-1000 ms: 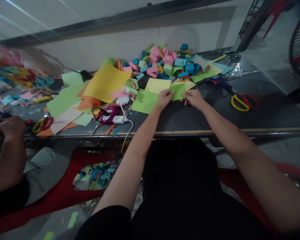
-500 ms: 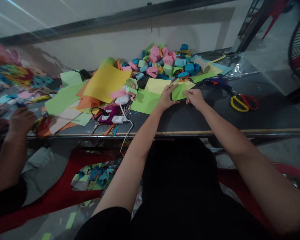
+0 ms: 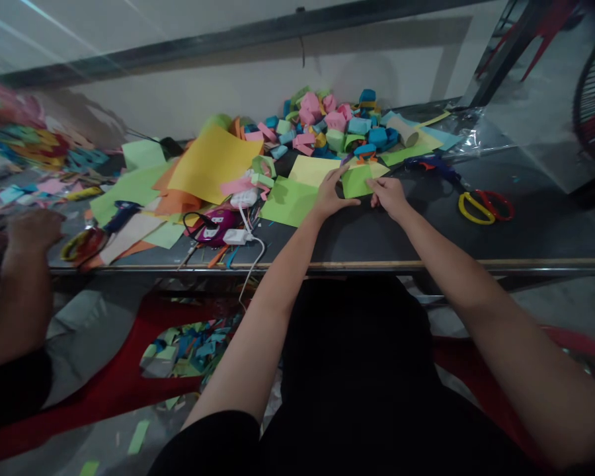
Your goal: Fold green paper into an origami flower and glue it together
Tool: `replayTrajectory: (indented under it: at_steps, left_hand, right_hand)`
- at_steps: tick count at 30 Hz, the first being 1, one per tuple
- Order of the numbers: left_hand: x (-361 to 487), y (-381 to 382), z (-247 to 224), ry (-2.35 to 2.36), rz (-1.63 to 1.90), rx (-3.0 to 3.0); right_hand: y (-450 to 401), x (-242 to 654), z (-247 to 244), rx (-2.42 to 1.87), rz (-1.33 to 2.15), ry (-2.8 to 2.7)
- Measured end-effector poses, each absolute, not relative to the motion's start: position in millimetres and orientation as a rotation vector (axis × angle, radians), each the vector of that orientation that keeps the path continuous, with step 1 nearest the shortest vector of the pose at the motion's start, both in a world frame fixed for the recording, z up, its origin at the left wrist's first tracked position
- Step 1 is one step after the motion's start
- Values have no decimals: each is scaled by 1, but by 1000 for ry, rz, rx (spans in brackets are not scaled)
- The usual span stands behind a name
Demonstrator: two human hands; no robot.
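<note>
A small green paper piece (image 3: 356, 182) is between my two hands over the dark table. My left hand (image 3: 331, 195) touches its left side, thumb stretched out below and fingers along the upper edge. My right hand (image 3: 389, 197) pinches the paper's right edge. Just left of my left hand lies a larger green sheet (image 3: 288, 201), with a pale yellow sheet (image 3: 312, 168) behind it.
Folded paper pieces (image 3: 334, 122) are heaped at the back. Scissors (image 3: 484, 206) lie to the right. A purple power strip (image 3: 217, 227) with white cables sits on the left, beyond it a co-worker's hand (image 3: 34, 228).
The small green paper looks flatter and faces the camera more evenly. My hands have barely shifted. The co-worker's hand has moved left, and scissors on the left show more clearly.
</note>
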State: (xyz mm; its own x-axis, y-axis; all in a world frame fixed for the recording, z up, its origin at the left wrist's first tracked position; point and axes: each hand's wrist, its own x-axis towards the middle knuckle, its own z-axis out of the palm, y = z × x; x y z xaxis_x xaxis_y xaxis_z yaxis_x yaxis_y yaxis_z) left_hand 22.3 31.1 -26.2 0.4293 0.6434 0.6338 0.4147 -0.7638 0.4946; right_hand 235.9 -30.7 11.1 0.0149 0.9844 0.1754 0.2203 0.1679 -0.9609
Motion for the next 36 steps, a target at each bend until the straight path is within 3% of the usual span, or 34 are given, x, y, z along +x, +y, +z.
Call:
replayTrajectory:
  at_steps: [7,18,36]
  left_hand:
    - [30,17,-18,968,1426,2185]
    - [34,3,-1,1031,1617,2322]
    - [41,-10,-2,882,1431,2756]
  right_hand:
    - [-34,236,12,-1280,859,-1436]
    - [-34,244,11,-1264,-112,-1804]
    - [-53,236,19,-1240,-230,-1914]
